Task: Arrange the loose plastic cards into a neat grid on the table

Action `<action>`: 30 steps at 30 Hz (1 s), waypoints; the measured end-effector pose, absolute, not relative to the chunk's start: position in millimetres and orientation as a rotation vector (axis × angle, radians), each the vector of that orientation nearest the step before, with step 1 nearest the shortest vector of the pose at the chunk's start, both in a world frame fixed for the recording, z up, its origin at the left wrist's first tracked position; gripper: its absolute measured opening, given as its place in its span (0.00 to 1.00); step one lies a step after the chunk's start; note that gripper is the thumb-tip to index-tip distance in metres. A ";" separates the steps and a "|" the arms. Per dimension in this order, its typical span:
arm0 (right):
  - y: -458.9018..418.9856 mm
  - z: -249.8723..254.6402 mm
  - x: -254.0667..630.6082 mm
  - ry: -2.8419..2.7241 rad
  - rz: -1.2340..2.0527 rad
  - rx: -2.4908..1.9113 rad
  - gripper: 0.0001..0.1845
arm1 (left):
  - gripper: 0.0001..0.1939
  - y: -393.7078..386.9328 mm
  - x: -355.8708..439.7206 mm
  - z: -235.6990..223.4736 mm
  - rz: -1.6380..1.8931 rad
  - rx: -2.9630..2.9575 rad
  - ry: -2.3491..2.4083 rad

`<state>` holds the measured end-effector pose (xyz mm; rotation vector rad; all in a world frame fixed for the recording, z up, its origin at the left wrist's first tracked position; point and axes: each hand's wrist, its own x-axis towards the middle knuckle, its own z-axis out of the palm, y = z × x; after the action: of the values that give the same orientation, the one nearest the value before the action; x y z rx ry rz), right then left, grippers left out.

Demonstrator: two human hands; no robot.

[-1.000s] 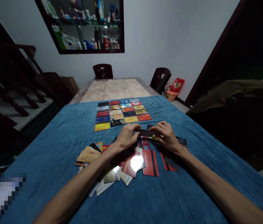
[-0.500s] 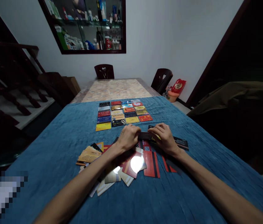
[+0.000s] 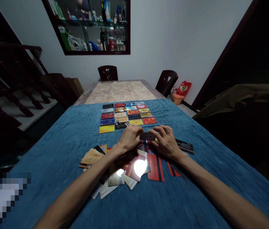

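Observation:
A dark card is held between my two hands, just beyond a loose pile of cards. My left hand is closed on its left end. At the right end, my right hand has its fingers bent round the card, and a bit of yellow shows by its fingertips. Under and in front of my wrists lie scattered cards, among them a red card with a dark stripe, a shiny red card and several tan cards. A black card sticks out right of my right hand.
Farther off, several cards lie in neat overlapping columns on the blue cloth. Past the cloth is the patterned tabletop, with chairs around it. A dark garment-like drape hangs at the right.
The dark card has tilted so more of its face shows between my hands. My right fingers have shifted slightly along it. The view has moved a little.

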<state>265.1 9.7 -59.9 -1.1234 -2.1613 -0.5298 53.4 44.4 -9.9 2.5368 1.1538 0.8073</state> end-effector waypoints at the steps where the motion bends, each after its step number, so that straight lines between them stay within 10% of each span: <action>1: 9.5 -59.7 264.4 -2.156 -0.543 -1.116 0.22 | 0.13 44.3 53.2 -8.7 0.805 2.535 1.156; 30: 18.4 -47.7 263.2 -2.062 -0.764 -1.018 0.21 | 0.20 43.2 31.4 -9.7 0.868 2.643 1.161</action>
<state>263.2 18.4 -47.7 -1.0182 -2.0622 -0.7641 31.4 43.2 -9.7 2.6427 1.1611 0.8682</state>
